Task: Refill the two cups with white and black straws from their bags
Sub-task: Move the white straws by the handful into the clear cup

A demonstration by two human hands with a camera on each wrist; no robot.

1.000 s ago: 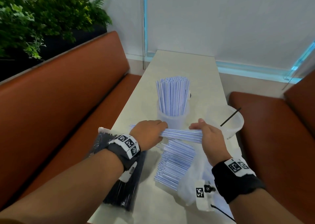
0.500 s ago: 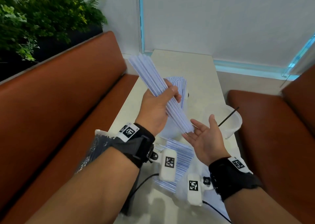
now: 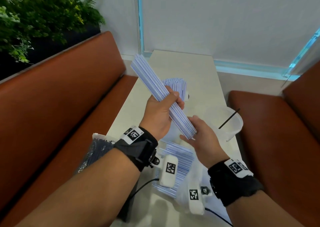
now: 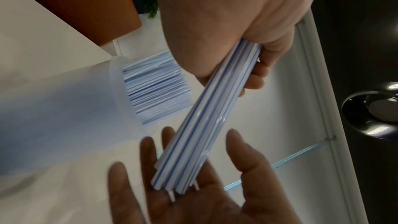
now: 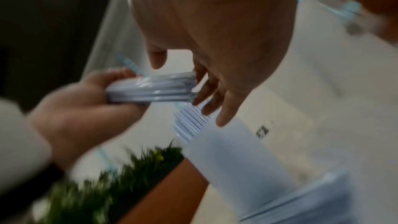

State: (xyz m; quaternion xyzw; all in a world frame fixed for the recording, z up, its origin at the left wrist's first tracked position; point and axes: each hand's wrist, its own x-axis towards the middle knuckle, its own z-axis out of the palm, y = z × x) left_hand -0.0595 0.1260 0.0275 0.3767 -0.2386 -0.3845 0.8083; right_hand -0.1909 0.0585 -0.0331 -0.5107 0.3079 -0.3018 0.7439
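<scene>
Since half a second ago the right hand (image 3: 201,136) has risen, its flat palm now touching the lower ends of the white straws (image 3: 161,95). The left hand (image 3: 160,112) grips that slanted bundle mid-length above the table (image 3: 195,67). Behind stands the filled cup (image 3: 176,86); the other cup (image 3: 225,121) holds one black straw (image 3: 229,118).

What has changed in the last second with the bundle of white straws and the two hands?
The left hand lifted the bundle of white straws off the table and tilted it up. The right hand let go, opened, and now meets the bundle's lower ends with its palm. Unchanged: the full cup, the nearly empty cup, both bags.
</scene>
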